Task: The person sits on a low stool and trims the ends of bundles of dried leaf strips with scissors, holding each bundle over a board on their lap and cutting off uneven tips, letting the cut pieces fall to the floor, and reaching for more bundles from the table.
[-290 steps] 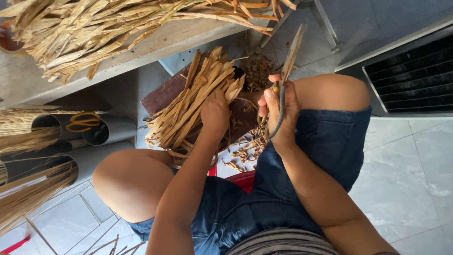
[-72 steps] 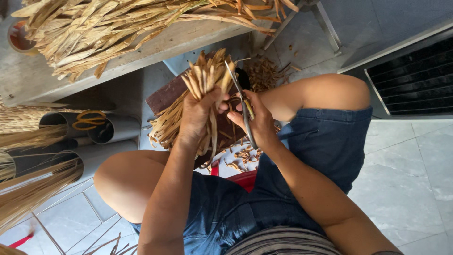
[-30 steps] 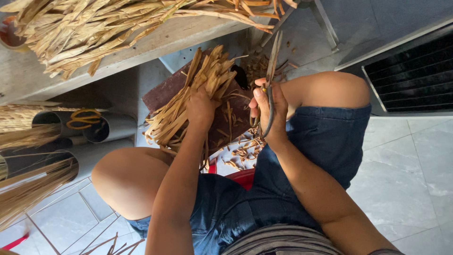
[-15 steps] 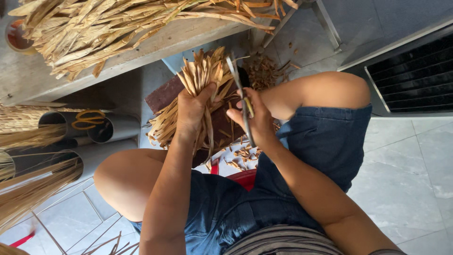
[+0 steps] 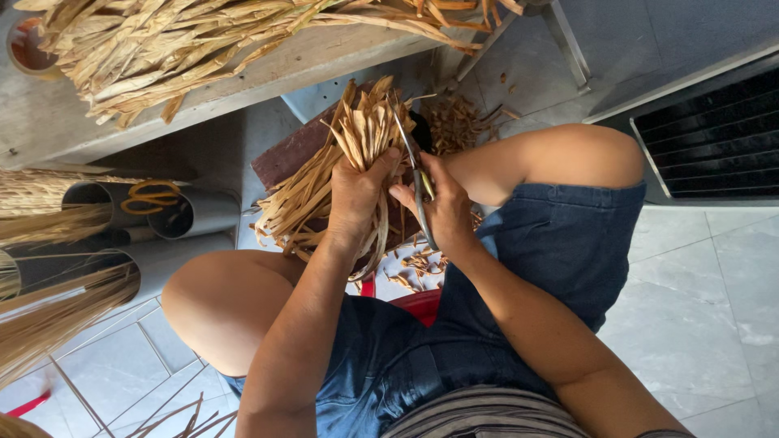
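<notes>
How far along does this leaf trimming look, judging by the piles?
Some is done: short tan offcuts lie scattered on the floor between the knees. In hand now, the left hand grips a bundle of dried tan leaf strips while the right hand holds metal scissors against its tips. Plenty seems left: a big heap of dried leaves sits on the grey bench.

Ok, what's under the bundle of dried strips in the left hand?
A dark brown board lies beneath the bundle of dried strips, with cut scraps on the floor below. The left hand and the strips cover the board's middle.
</notes>
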